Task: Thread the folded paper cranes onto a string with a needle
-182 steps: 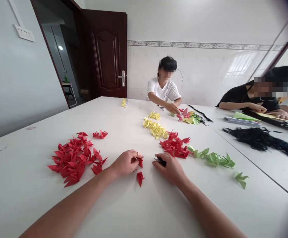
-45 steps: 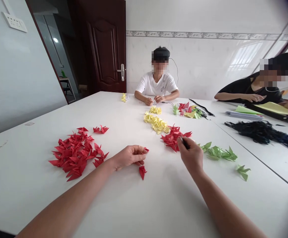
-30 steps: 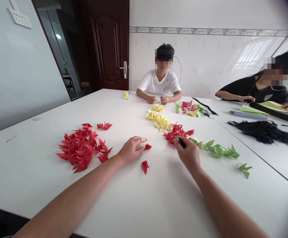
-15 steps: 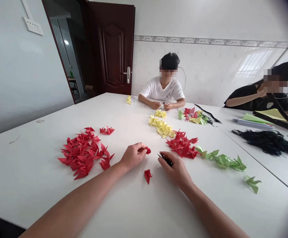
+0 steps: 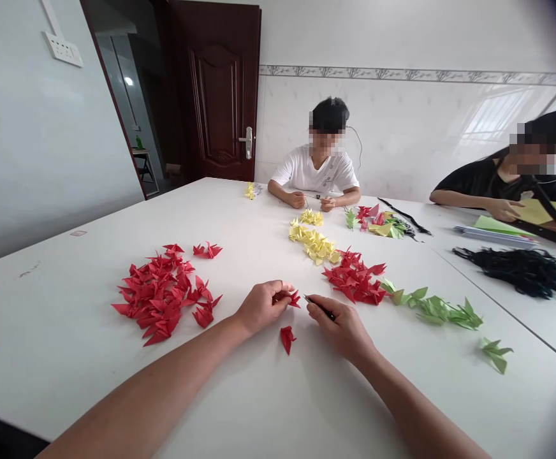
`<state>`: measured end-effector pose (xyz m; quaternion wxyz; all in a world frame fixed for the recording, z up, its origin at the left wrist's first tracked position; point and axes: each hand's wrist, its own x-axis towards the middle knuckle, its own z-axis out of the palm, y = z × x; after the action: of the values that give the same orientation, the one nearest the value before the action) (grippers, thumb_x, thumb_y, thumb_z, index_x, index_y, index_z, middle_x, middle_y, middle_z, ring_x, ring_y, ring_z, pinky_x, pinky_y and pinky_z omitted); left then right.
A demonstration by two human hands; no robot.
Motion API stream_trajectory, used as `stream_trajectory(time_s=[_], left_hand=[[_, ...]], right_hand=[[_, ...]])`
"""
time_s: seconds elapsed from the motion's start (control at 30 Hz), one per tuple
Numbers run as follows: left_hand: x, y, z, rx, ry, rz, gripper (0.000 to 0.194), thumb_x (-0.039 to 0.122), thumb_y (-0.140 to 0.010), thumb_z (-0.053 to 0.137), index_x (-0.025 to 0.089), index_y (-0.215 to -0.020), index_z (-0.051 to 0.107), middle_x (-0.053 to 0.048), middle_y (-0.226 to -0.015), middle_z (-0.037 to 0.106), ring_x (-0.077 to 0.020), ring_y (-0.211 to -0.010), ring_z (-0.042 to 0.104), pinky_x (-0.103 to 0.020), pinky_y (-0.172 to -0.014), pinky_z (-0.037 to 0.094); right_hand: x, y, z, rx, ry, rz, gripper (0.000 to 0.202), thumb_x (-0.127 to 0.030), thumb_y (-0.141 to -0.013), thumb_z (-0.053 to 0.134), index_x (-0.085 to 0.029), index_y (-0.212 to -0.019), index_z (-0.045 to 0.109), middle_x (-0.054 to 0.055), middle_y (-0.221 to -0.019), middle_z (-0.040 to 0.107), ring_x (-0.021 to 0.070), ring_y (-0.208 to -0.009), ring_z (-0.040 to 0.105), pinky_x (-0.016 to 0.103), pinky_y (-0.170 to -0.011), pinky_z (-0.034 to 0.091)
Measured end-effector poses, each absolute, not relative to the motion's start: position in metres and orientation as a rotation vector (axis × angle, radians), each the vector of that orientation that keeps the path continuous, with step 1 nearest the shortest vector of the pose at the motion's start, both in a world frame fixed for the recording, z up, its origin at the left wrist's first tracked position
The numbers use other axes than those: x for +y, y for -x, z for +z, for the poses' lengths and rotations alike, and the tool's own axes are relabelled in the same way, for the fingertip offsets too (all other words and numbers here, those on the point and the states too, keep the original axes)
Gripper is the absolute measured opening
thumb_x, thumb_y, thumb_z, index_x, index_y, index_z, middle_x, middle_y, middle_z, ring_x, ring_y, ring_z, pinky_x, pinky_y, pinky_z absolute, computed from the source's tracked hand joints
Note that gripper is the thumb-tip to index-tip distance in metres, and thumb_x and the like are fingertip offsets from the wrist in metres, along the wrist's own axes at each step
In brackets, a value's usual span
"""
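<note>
My left hand (image 5: 266, 307) pinches a red folded paper crane (image 5: 295, 299) between thumb and fingers, partly hidden by them. In my right hand (image 5: 342, 325) is a pair of black tweezers (image 5: 323, 307), whose silvery tip points at the crane, a small gap away. Just below my left hand a single red paper crane (image 5: 287, 340) lies on the white table. A big heap of red paper cranes (image 5: 160, 296) spreads to the left, and a smaller red group (image 5: 356, 278) lies beyond my right hand.
Yellow cranes (image 5: 314, 242) and green cranes (image 5: 445, 310) adjoin the smaller red group. Black cords (image 5: 521, 271) lie at the right. Across the white table (image 5: 240, 408) sits a person in a white shirt (image 5: 314, 169); another in black (image 5: 469, 182) handles yellow paper (image 5: 546, 210).
My left hand has moved slightly right and turned the crane, so its points now show. The tweezers' tip is nearer the crane. The person in black has lowered a hand to the paper.
</note>
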<state>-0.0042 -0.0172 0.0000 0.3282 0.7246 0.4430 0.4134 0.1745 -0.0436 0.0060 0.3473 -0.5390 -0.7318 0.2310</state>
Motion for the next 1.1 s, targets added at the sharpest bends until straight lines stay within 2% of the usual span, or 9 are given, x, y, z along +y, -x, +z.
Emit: stream_trajectory(time_s=[0.17, 0.3, 0.47, 1.1], left_hand=[[-0.018, 0.0047, -0.0007, 1.139, -1.922, 1.069, 0.023, 0.023, -0.075, 0.053, 0.016, -0.095, 0.062, -0.007, -0.094, 0.068, -0.0161, -0.084, 0.064, -0.028, -0.079, 0.051], [-0.019, 0.0044, 0.0001, 1.131, -1.935, 1.048, 0.023, 0.023, -0.074, 0.053, 0.015, -0.094, 0.062, -0.007, -0.094, 0.068, -0.0164, -0.084, 0.064, -0.028, -0.079, 0.051], [-0.02, 0.0037, 0.0015, 1.098, -1.932, 1.039, 0.023, 0.022, -0.075, 0.053, 0.015, -0.094, 0.062, -0.008, -0.094, 0.068, -0.0169, -0.085, 0.064, -0.029, -0.079, 0.051], [-0.0195, 0.0043, 0.0021, 1.084, -1.928, 1.009, 0.023, 0.022, -0.075, 0.053, 0.016, -0.095, 0.062, -0.008, -0.095, 0.067, -0.0164, -0.086, 0.063, -0.029, -0.081, 0.051]], right_hand=[[-0.0435, -0.1753, 0.0023, -2.048, 1.402, 0.446, 0.029, -0.036, -0.082, 0.043, -0.024, -0.09, 0.067, 0.004, -0.085, 0.069, 0.0187, -0.074, 0.061, 0.026, -0.063, 0.043], [-0.0443, -0.1742, 0.0011, -2.117, 1.407, 0.392, 0.027, -0.034, -0.083, 0.041, -0.026, -0.09, 0.066, 0.003, -0.082, 0.067, 0.0172, -0.071, 0.06, 0.025, -0.061, 0.041], [-0.0436, -0.1732, 0.0019, -2.156, 1.447, 0.367, 0.028, -0.035, -0.085, 0.039, -0.025, -0.089, 0.065, 0.002, -0.073, 0.065, 0.0161, -0.065, 0.058, 0.024, -0.057, 0.038], [-0.0406, -0.174, -0.0006, -2.155, 1.448, 0.37, 0.028, -0.034, -0.084, 0.039, -0.026, -0.086, 0.066, 0.002, -0.077, 0.067, 0.0169, -0.067, 0.059, 0.025, -0.059, 0.039]])
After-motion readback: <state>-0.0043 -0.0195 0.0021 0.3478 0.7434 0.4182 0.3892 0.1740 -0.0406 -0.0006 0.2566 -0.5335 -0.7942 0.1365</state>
